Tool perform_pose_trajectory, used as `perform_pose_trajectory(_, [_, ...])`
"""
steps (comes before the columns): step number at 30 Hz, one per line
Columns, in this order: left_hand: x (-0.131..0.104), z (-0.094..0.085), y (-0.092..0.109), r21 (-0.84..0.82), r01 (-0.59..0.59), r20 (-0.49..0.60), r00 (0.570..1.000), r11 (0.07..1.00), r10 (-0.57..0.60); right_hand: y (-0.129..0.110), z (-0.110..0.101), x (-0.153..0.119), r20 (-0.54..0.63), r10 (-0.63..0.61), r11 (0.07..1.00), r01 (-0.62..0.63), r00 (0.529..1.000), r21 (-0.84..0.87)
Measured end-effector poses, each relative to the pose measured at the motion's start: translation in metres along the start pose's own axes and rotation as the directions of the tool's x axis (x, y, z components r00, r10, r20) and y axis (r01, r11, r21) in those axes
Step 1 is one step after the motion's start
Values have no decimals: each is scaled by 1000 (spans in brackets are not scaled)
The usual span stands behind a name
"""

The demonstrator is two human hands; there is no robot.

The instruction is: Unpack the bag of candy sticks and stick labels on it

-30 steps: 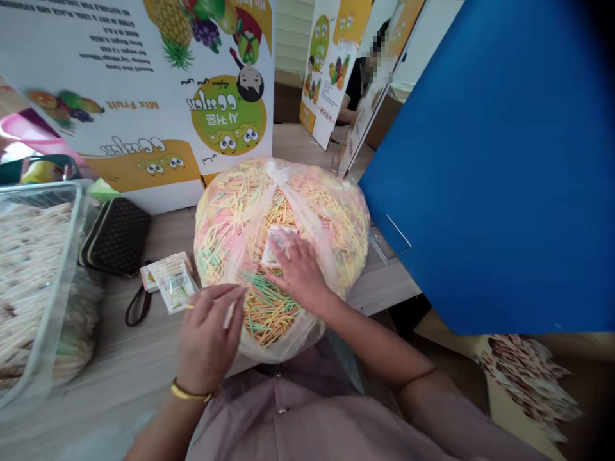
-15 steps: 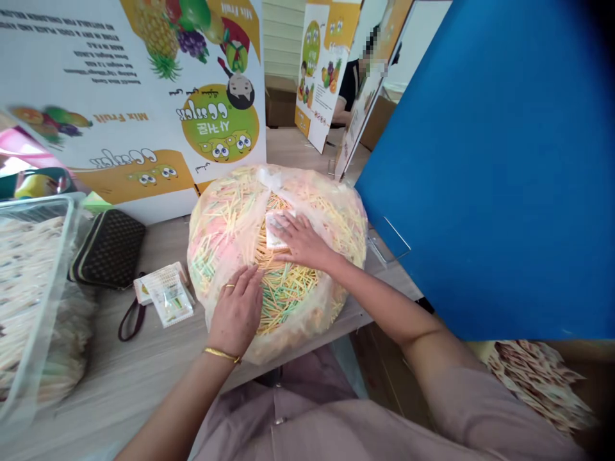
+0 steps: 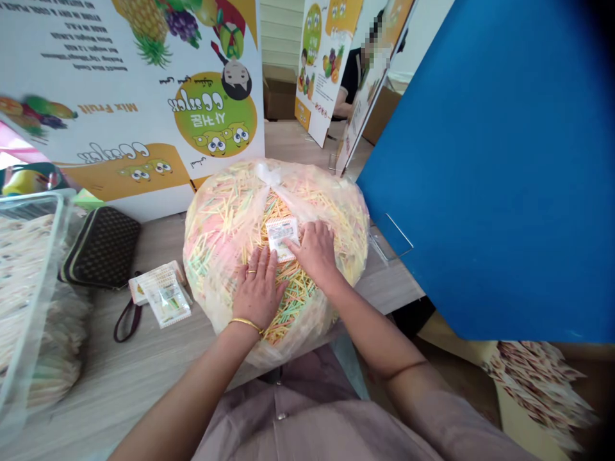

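Observation:
A large clear plastic bag, full of thin pastel candy sticks, rests on the table with its top gathered. Lying on the sticks in the middle is a small white printed packet. My left hand, with a ring and a bracelet, lies flat and open, its fingertips by the packet's lower left edge. My right hand is at the packet's right side. Its thumb rests on the packet, while its other fingers, slightly bent, lie apart from the thumb on the bag.
Left of the bag lie small packets, a dark patterned pouch and a clear plastic bin of packets. Printed cartons stand behind. A blue panel blocks the right. Another person sits beyond. More packets lie low right.
My right hand has slid off the packet to its right side, leaving the print uncovered. My left hand has moved right and up to the packet's lower edge.

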State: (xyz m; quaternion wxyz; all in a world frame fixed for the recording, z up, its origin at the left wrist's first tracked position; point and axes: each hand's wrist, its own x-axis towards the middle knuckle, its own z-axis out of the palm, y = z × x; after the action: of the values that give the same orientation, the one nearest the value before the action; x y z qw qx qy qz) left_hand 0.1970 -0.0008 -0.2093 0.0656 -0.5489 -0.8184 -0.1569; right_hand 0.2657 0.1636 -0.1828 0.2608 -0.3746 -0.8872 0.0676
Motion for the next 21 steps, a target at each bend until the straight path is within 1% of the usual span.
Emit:
perform_pose_trajectory(2, [-3,0,0,-20,-5,-15,1000,1000,4,1,3,2,62,27,999,-29,998,20])
perform_pose_trajectory(4, [-7,-1,-2,-34,-15,-28,1000,999,14,5,6,7,105,21,997,-29,994,72])
perform_pose_trajectory(6, [-11,-2,-4,-32,-21,-26,999,999,20,8,7,10,104,12,994,-23,994,108])
perform_pose_trajectory(8, [-15,-3,-4,-24,-17,-12,1000,1000,17,9,8,11,77,30,992,-39,997,116])
perform_pose_trajectory(10, [-16,-4,-4,-26,-5,1,1000,1000,5,9,9,11,65,44,994,-50,997,96])
perform_pose_trajectory(12, [-15,-4,-3,-51,12,2,1000,999,-11,9,9,11,81,26,998,-31,996,58])
perform_pose_trajectory(14, [-15,-6,-5,-122,24,-13,1000,992,-26,11,4,13,99,-31,999,27,995,42])
perform_pose_trajectory(16, [-16,-13,-11,-272,22,-52,998,962,-38,13,-7,14,61,-78,994,73,995,76])
perform_pose_trajectory(17, [-17,-17,-14,-373,32,-72,995,927,-64,13,-16,13,16,-92,989,89,996,116])
perform_pose_trajectory(18, [-19,-22,-18,-488,52,-86,990,871,-108,11,-24,11,-32,-98,980,102,995,172])
perform_pose_trajectory(19, [-20,-27,-22,-609,80,-84,983,789,-164,7,-33,8,-70,-104,964,118,992,236])
perform_pose_trajectory(20, [-22,-32,-25,-725,109,-64,972,680,-225,2,-41,3,-81,-121,942,140,989,306])
perform_pose_trajectory(21, [-23,-35,-28,-825,135,-30,959,549,-281,-6,-47,-2,-64,-156,912,168,986,374])
